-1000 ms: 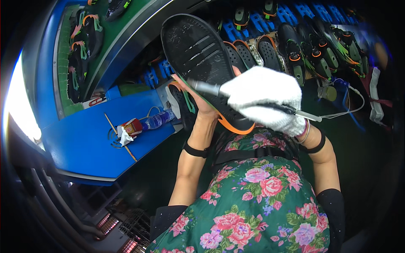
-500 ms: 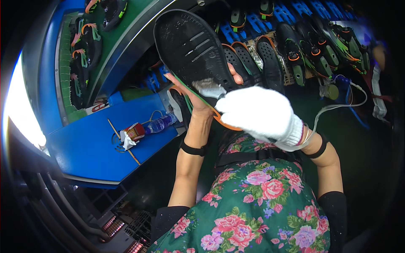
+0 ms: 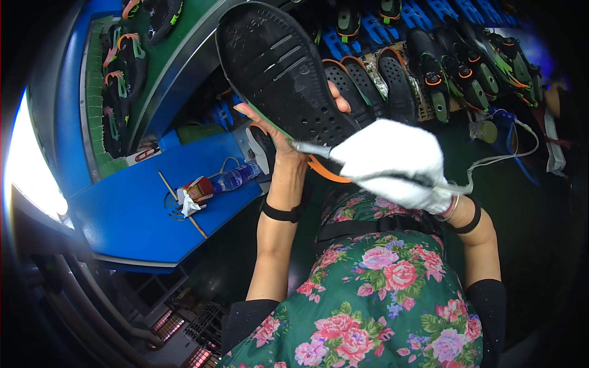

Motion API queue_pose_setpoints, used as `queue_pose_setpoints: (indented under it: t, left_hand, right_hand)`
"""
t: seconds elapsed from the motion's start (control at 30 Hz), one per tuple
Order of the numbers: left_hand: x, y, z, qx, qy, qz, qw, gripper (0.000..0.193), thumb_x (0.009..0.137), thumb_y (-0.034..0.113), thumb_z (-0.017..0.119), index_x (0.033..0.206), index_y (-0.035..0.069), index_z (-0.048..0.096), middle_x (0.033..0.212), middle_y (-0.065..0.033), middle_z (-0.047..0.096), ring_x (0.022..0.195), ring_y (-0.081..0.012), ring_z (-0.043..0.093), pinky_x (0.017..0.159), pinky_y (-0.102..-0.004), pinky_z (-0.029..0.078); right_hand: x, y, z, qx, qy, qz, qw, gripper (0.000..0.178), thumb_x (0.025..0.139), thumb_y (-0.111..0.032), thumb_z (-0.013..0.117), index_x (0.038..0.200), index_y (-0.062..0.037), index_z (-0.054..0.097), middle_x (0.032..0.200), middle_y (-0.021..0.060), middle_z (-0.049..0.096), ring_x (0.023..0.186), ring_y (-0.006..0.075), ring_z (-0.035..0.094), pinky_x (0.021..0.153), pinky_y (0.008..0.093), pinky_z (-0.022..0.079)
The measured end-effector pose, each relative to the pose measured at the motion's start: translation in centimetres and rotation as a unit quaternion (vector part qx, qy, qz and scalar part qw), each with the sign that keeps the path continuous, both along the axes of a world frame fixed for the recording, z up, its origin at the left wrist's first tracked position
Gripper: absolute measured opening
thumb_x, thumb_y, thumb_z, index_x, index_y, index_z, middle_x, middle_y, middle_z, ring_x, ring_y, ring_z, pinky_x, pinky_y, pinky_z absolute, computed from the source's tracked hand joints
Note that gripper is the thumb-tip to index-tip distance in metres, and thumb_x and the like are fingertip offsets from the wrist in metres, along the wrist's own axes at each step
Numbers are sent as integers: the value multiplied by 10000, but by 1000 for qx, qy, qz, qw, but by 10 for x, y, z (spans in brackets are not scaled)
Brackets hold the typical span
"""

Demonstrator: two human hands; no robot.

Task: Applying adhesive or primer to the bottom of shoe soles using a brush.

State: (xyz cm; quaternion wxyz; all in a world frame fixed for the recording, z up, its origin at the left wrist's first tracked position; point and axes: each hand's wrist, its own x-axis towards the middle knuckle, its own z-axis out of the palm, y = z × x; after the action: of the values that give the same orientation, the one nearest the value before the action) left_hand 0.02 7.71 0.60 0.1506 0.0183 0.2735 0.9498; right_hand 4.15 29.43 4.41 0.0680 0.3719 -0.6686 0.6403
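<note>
Nearest the camera, a person in a green dress with pink flowers point(image 3: 380, 306) is working, both forearms rising from the lower edge. The bare left hand point(image 3: 279, 132) is gripping a black rubber shoe sole with green and orange edging point(image 3: 282, 67), fingers curled around its rim, holding it tilted with the ribbed, perforated underside facing the viewer. The right hand point(image 3: 392, 162), in a white cloth glove, is closed around a thin silver-tipped tool with a trailing white cord point(image 3: 307, 148); its tip is touching the sole's lower edge just beside the left palm. The step in hand appears to be working along the sole's rim with the tool. The next move probably calls for steadying the sole and guiding the tip further along the edge.

Beyond to the left, a blue worktop point(image 3: 141, 214) is carrying a clear plastic bottle point(image 3: 236, 178), a small red packet point(image 3: 196, 190) and a thin wooden stick point(image 3: 181, 211). Farther off, a row of black soles with orange trim point(image 3: 380, 86) is lying on blue racks, and more soles are sitting on a green conveyor belt point(image 3: 153, 67).
</note>
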Motion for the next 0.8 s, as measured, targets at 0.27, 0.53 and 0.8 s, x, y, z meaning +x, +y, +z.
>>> queue_pose_setpoints:
  t: [0.27, 0.53, 0.8]
  left_hand:
    - [-7, -3, 3, -11, 4, 17, 1000, 1347, 611, 1084, 271, 1313, -31, 551, 1011, -242, 687, 840, -362, 735, 726, -470, 641]
    - [-17, -3, 7, 9, 48, 18, 999, 1370, 587, 1092, 288, 1317, -34, 563, 1023, -256, 685, 861, -384, 731, 732, -501, 638]
    - [-24, -4, 6, 5, 85, 22, 996, 1420, 523, 1112, 285, 1224, -82, 601, 998, -260, 686, 866, -388, 724, 756, -501, 633]
  right_hand:
    - [0, -3, 0, -5, -16, -17, 1000, 249, 791, -11, 802, 1029, -80, 792, 1062, 113, 779, 933, 275, 751, 812, 357, 595]
    - [1, 1, -6, 2, -15, -14, 1000, 275, 782, -24, 802, 1052, -80, 796, 1058, 108, 781, 929, 274, 751, 789, 350, 596]
    - [2, 1, -7, 39, 37, -8, 999, 301, 805, -37, 788, 1102, -81, 778, 1082, 107, 774, 933, 281, 745, 799, 355, 599]
